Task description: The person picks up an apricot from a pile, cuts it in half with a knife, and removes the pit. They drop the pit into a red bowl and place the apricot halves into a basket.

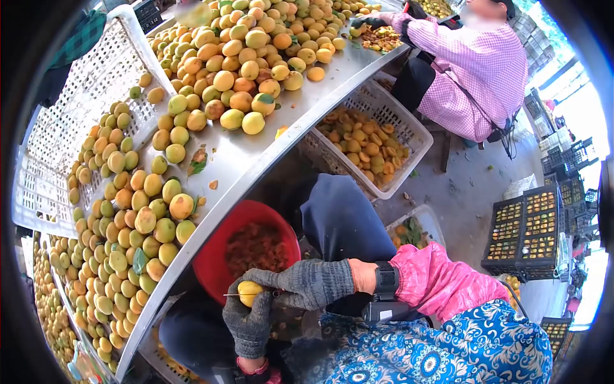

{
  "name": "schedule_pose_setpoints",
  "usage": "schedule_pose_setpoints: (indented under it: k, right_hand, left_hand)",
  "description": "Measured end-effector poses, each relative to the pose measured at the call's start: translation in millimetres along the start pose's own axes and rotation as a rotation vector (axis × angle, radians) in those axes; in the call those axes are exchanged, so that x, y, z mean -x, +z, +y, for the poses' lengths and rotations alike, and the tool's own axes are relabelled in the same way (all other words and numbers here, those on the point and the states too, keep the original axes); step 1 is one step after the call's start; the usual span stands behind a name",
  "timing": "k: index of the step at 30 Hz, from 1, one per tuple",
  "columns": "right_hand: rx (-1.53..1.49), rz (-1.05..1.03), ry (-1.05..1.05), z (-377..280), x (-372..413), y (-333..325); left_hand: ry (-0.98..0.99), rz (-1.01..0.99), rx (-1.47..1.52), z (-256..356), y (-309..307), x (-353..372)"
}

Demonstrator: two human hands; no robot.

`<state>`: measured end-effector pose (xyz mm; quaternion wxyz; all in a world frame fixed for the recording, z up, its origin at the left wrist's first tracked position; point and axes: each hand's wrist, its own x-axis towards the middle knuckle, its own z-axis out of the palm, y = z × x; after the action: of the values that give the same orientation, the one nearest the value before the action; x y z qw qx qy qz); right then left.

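Note:
A yellow apricot (249,293) sits in my gloved left hand (248,326), the fingers curled round it from below. My gloved right hand (307,283) reaches over from the right, its fingers closed against the fruit. A thin metal blade (231,294) lies across the apricot. Its handle is mostly hidden by the right hand, with a small dark ring showing near the fingers. Just beyond both hands stands a red bucket (206,259) with reddish-brown bits inside, which look like apricot stones.
Whole apricots (137,224) are heaped on the metal table (236,153), partly spilling from a white crate (89,70). Beneath its edge, another white crate (419,144) holds apricot halves. A co-worker in a pink checked shirt (473,77) sits beyond. Black crates (521,227) stand at right.

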<state>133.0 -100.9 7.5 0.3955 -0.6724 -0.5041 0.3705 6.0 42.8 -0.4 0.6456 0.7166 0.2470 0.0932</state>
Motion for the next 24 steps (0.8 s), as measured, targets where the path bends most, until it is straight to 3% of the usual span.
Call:
schedule_pose_setpoints:
  k: [2,5,10,14,16,18,20,21,24]
  right_hand:
    - [-0.092,-0.136,0.091,-9,-3,-10]
    - [-0.167,-0.026,-0.012,-2,-4,-3]
    - [-0.196,-0.077,-0.029,4,-7,-4]
    - [-0.21,-0.086,-0.01,9,-13,-7]
    - [-0.323,-0.07,0.037,-4,-17,-14]
    - [-0.437,-0.044,0.114,-8,-24,-15]
    - [-0.561,0.048,0.24,-6,-25,-16]
    - [-0.769,0.082,0.332,-10,-25,-16]
    - [-0.794,0.0,0.472,-26,-23,-28]
  left_hand:
    - [0.002,0.008,0.046,-7,-2,0]
    - [0.063,-0.03,-0.055,6,-1,1]
    - [-0.075,0.004,0.06,3,0,11]
    - [-0.024,-0.07,-0.117,-13,-7,16]
    - [-0.163,-0.074,0.196,-5,-7,9]
    - [-0.101,-0.039,0.239,-4,-9,5]
    - [-0.202,-0.049,0.258,0,-17,4]
    - [-0.189,-0.017,0.255,6,-19,4]
    - [-0.013,0.069,0.325,9,-15,2]
